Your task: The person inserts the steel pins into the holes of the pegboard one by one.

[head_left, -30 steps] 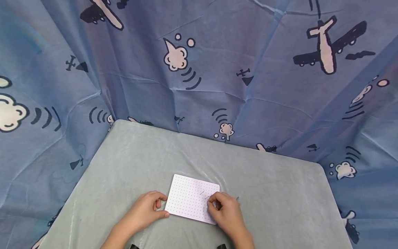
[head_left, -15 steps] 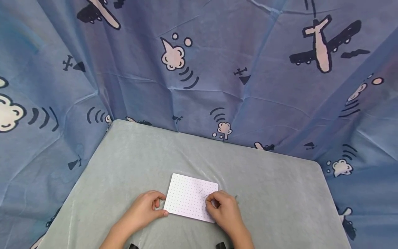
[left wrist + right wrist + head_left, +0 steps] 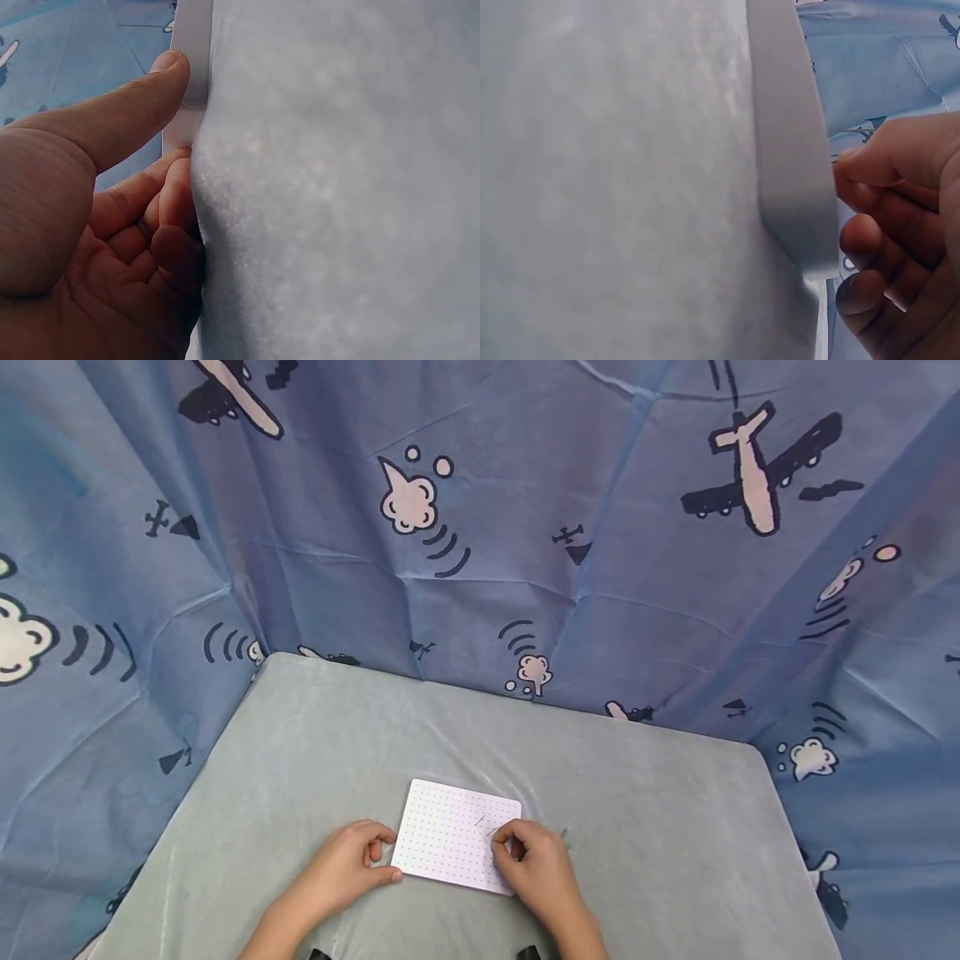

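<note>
A white pegboard [image 3: 450, 835] with a grid of small dots lies flat on the grey cloth in the head view. Two thin dark pins [image 3: 481, 819] show as short lines near its right side. My left hand [image 3: 352, 864] holds the board's left edge, thumb at the near corner and bent index finger farther up the side. Over the right edge, my right hand [image 3: 536, 864] pinches a thin pin between thumb and index finger; most of it is hidden. The right wrist view shows the board's thick side [image 3: 791, 142] beside these fingertips, with another thin pin [image 3: 851, 131] sticking out past it.
Just beyond my right hand lie thin dark pieces [image 3: 566, 838] on the grey cloth [image 3: 660, 827]. Blue curtains [image 3: 480, 543] printed with planes and clouds hang behind and along both sides. Small black objects [image 3: 528, 952] show at the bottom edge.
The whole head view has shifted slightly, so the board and hands appear a little farther left. Both hands keep nearly the same places against the board.
</note>
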`<state>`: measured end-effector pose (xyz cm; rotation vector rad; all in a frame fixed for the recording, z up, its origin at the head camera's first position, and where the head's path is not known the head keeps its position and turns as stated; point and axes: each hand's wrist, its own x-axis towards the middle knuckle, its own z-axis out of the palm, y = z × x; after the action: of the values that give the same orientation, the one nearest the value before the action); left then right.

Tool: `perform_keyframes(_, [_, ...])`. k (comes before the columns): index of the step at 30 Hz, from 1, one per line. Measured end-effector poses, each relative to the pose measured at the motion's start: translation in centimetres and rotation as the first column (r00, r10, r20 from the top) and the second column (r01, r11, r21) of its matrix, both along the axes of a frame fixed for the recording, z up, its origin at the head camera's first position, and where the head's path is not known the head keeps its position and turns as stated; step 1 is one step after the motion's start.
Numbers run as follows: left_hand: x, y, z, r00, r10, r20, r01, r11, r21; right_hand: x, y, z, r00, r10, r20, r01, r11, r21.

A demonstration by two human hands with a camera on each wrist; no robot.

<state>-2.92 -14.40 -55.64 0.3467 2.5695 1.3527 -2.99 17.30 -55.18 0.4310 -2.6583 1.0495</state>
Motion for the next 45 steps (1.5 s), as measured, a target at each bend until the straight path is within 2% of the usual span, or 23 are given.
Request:
perform_keyframes(7, [0.1, 0.0, -0.3, 1.0, 0.003, 0.014, -0.003, 1.0, -0.003, 0.1, 0.3, 0.4, 0.999, -0.01, 0.036, 0.009, 0.999, 0.032])
perform_keyframes(13, [0.1, 0.0, -0.3, 1.0, 0.003, 0.023, -0.003, 1.0, -0.004, 0.0, 1.9, 1.4, 0.994, -0.082, 0.074, 0.077, 0.995, 0.059])
perform_keyframes(21, [-0.2, 0.1, 0.0, 0.999, 0.007, 0.036, -0.007, 1.0, -0.002, -0.2, 5.9, 2.4, 0.984, -0.178, 0.017, 0.176, 0.979, 0.102])
perform_keyframes(27, [0.0, 0.2, 0.1, 0.998, 0.017, 0.057, -0.017, 1.0, 0.001, 0.3, 7.9, 2.3, 0.981, -0.196, -0.011, 0.195, 0.965, 0.174])
perform_keyframes(30, [0.2, 0.2, 0.1, 0.998, 0.016, 0.062, -0.016, 1.0, 0.003, 0.6, 8.3, 2.1, 0.98, -0.199, 0.029, 0.189, 0.96, 0.207])
perform_keyframes(37, [0.1, 0.3, 0.1, 0.998, 0.022, 0.06, -0.022, 1.0, 0.013, 0.7, 8.2, 1.4, 0.962, -0.195, 0.191, 0.145, 0.958, 0.247])
perform_keyframes(45, [0.2, 0.2, -0.1, 0.998, 0.02, 0.052, -0.021, 1.0, 0.016, 0.5, 7.7, 1.1, 0.951, -0.2, 0.236, 0.129, 0.95, 0.285])
